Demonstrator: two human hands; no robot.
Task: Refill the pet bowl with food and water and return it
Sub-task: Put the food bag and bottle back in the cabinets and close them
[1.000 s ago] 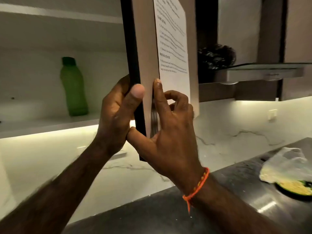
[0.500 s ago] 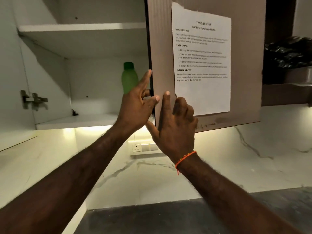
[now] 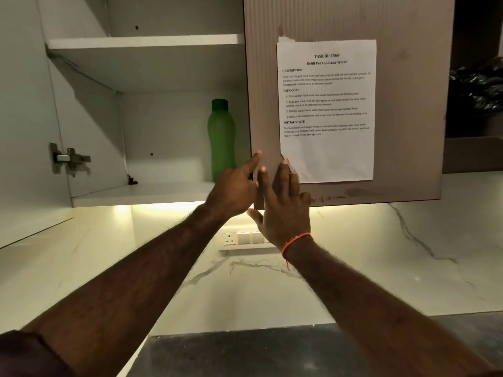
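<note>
Now, against the frames before: the cabinet door [image 3: 348,20] has swung round to face the camera, its taped instruction sheet [image 3: 326,110] readable head-on; the left hand [image 3: 231,191] has released the door's edge, its fingers extended and gripping nothing, index tip at the edge, while the right hand [image 3: 283,210] lies flat with straight fingers on the door's lower left corner, an orange thread [image 3: 295,240] at its wrist. Open cabinet [image 3: 147,42], lower shelf: one green bottle [image 3: 221,140], capped, upright, standing just beside the door; upper shelf's contents not visible. Pet bowl: nowhere in view.
</note>
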